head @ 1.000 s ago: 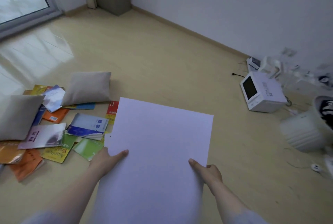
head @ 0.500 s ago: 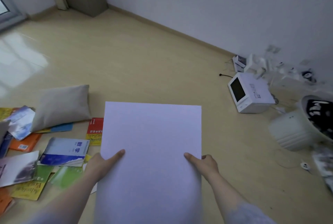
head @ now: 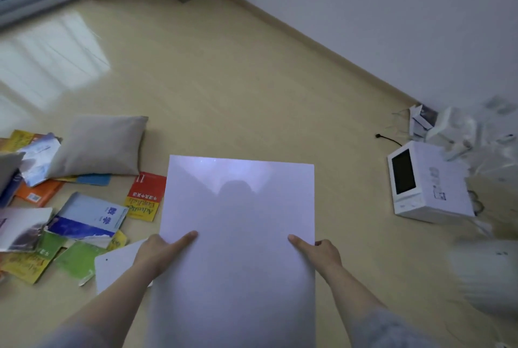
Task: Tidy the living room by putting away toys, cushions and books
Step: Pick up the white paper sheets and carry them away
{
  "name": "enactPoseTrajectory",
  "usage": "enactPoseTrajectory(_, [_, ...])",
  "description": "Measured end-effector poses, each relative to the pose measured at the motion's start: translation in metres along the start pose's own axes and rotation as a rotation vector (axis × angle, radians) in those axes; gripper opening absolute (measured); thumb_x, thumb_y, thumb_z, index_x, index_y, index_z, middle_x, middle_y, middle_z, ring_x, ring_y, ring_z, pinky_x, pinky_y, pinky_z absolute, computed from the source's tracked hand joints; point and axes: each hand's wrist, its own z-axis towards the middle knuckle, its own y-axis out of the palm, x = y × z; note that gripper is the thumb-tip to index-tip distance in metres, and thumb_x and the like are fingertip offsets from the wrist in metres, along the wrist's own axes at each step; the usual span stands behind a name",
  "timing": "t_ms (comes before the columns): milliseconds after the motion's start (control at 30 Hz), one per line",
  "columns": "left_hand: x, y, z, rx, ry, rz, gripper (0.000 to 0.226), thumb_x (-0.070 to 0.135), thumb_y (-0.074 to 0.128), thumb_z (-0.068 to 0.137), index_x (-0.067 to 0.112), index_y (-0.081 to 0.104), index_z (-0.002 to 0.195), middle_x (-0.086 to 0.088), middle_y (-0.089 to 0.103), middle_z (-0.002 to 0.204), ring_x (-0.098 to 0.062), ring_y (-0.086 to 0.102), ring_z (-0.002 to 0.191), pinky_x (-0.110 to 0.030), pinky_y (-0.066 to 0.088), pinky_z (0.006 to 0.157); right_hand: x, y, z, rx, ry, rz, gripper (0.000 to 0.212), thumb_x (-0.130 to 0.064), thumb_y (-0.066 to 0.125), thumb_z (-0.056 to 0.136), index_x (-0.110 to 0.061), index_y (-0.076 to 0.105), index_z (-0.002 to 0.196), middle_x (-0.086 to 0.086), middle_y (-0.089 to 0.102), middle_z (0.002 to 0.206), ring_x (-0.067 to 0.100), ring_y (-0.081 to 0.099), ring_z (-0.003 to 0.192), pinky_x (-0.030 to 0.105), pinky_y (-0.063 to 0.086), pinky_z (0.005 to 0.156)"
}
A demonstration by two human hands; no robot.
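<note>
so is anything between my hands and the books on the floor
Only the white board, which left hand and right hand both hold. The books lie on the floor to its left; a grey cushion rests on some.

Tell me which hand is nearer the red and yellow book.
Left. The left hand pinches the white sheet at its left edge, just below and right of the red and yellow book; the right hand pinches the opposite edge, farther right.
</note>
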Motion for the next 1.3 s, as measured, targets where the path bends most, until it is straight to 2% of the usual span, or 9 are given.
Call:
enactPoseTrajectory(133, [0.043, 0.023, -0.002, -0.025, 0.003, 0.001, 0.054, 0.063, 0.067, 0.072, 0.011, 0.054, 0.077, 0.0, 0.055, 0.077, -0.023, 0.053, 0.078, -0.033, 0.041, 0.069, 0.0, -0.031, 0.031, -0.013, 0.018, -0.011, 0.087, -0.073, 0.075, 0.054, -0.002, 0.065, 0.104, 0.01, 0.067, 0.108, 0.026, 0.064, 0.097, 0.033, 0.052, 0.08])
enactPoseTrajectory(267, [0.098, 0.041, 0.005, -0.029, 0.031, 0.014, 0.051, 0.062, 0.066, 0.074, 0.013, 0.051, 0.072, -0.001, 0.055, 0.077, -0.021, 0.053, 0.075, -0.032, 0.04, 0.066, -0.017, -0.068, 0.068, 0.007, 0.018, -0.009, 0.086, -0.069, 0.074, 0.062, 0.002, 0.062, 0.111, 0.013, 0.064, 0.116, 0.029, 0.061, 0.104, 0.032, 0.048, 0.081])
enactPoseTrajectory(533, [0.212, 0.065, 0.045, -0.025, 0.116, 0.095, 0.071, 0.072, 0.062, 0.07, 0.006, 0.055, 0.096, -0.008, 0.059, 0.096, -0.025, 0.056, 0.086, -0.031, 0.039, 0.064, -0.054, -0.142, 0.12, 0.096, 0.012, 0.084, 0.086, -0.065, 0.073, 0.067, 0.004, 0.058, 0.117, 0.016, 0.061, 0.123, 0.032, 0.057, 0.112, 0.034, 0.046, 0.089])
enactPoseTrajectory(700, [0.308, 0.075, 0.075, -0.044, 0.214, 0.112, 0.082, 0.075, 0.06, 0.068, 0.002, 0.058, 0.104, -0.013, 0.062, 0.105, -0.029, 0.057, 0.088, -0.032, 0.04, 0.066, -0.092, -0.193, 0.156, 0.124, 0.007, 0.169, 0.081, -0.066, 0.075, 0.064, 0.0, 0.059, 0.109, 0.012, 0.063, 0.114, 0.03, 0.059, 0.103, 0.039, 0.05, 0.089])
enactPoseTrajectory(833, [0.379, 0.074, 0.095, -0.039, 0.259, 0.131, 0.085, 0.075, 0.058, 0.069, -0.002, 0.061, 0.105, -0.017, 0.065, 0.105, -0.029, 0.057, 0.083, -0.032, 0.039, 0.065, -0.144, -0.243, 0.182, 0.136, -0.051, 0.215, 0.076, -0.067, 0.074, 0.064, -0.002, 0.06, 0.102, 0.007, 0.065, 0.101, 0.022, 0.061, 0.087, 0.035, 0.051, 0.079])
enactPoseTrajectory(967, [0.412, 0.069, 0.114, -0.007, 0.227, 0.1, 0.081, 0.073, 0.06, 0.07, -0.001, 0.063, 0.1, -0.018, 0.065, 0.104, -0.03, 0.058, 0.086, -0.032, 0.042, 0.069, -0.188, -0.269, 0.212, 0.13, -0.109, 0.173, 0.093, -0.081, 0.07, 0.045, -0.003, 0.063, 0.096, 0.007, 0.068, 0.094, 0.021, 0.065, 0.083, 0.031, 0.05, 0.067])
enactPoseTrajectory(1100, [0.446, 0.06, 0.139, 0.021, 0.193, 0.058, 0.07, 0.072, 0.061, 0.07, 0.004, 0.065, 0.088, -0.012, 0.066, 0.094, -0.027, 0.059, 0.08, -0.032, 0.041, 0.062, -0.236, -0.279, 0.252, 0.061, -0.144, 0.13, 0.08, -0.07, 0.075, 0.058, -0.003, 0.065, 0.1, 0.007, 0.068, 0.101, 0.021, 0.064, 0.087, 0.03, 0.049, 0.066])
enactPoseTrajectory(1200, [0.473, 0.052, 0.152, 0.032, 0.159, 0.068, 0.079, 0.077, 0.057, 0.068, 0.004, 0.067, 0.096, -0.012, 0.066, 0.099, -0.028, 0.059, 0.085, -0.032, 0.041, 0.066, -0.272, -0.285, 0.278, 0.036, -0.169, 0.081, 0.094, -0.074, 0.073, 0.057, 0.002, 0.064, 0.111, 0.012, 0.066, 0.112, 0.028, 0.063, 0.101, 0.035, 0.051, 0.085])
enactPoseTrajectory(1300, [0.494, 0.044, 0.168, 0.091, 0.112, 0.003, 0.076, 0.076, 0.057, 0.069, 0.005, 0.068, 0.095, -0.014, 0.067, 0.1, -0.028, 0.06, 0.089, -0.032, 0.043, 0.07, -0.327, -0.297, 0.308, -0.001, -0.251, 0.009, 0.124, -0.091, 0.063, 0.031, 0.002, 0.064, 0.114, 0.013, 0.066, 0.115, 0.027, 0.063, 0.102, 0.033, 0.051, 0.085])
